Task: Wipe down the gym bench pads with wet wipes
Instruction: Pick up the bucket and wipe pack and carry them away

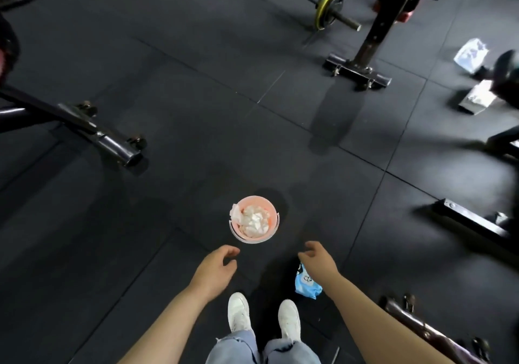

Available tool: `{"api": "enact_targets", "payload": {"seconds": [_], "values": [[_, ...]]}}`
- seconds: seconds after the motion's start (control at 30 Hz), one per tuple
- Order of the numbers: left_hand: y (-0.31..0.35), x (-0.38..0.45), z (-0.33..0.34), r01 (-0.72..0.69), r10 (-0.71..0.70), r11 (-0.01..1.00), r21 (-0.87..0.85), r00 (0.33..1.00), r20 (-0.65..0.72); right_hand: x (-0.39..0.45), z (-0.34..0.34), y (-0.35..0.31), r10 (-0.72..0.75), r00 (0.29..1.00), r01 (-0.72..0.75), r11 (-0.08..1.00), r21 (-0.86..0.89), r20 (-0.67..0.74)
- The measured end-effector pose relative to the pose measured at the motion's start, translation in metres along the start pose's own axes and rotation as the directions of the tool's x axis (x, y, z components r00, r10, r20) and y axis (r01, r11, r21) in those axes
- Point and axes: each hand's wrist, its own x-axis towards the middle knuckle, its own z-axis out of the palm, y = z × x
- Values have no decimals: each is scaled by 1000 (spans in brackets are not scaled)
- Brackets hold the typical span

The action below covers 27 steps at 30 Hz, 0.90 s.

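Now the crinkled blue wet-wipe packet point(306, 283) lies at six o'clock under the right hand point(318, 257), nearer than the left hand point(216, 268); both loosely curled, empty.

Black rubber tile floor point(196, 88) with a yellow-plated barbell point(328, 7) and steel frame feet point(356, 71).

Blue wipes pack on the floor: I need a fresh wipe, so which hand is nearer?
Right. The right hand hangs just above the blue wipes pack; the left hand is farther left.
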Motion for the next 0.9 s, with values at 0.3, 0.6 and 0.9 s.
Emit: {"api": "enact_targets", "payload": {"seconds": [0.3,0.6,0.9], "values": [[-28,78,28,-47,32,984,171,995,92,43,-1,48,33,997,-36,999,-40,-76],[-105,180,122,12,-51,958,287,990,131,148,59,154,65,992,-66,998,-6,-107],[-187,317,185,44,-55,885,463,998,11,283,132,273,150,984,-156,986,-61,-95]]}}
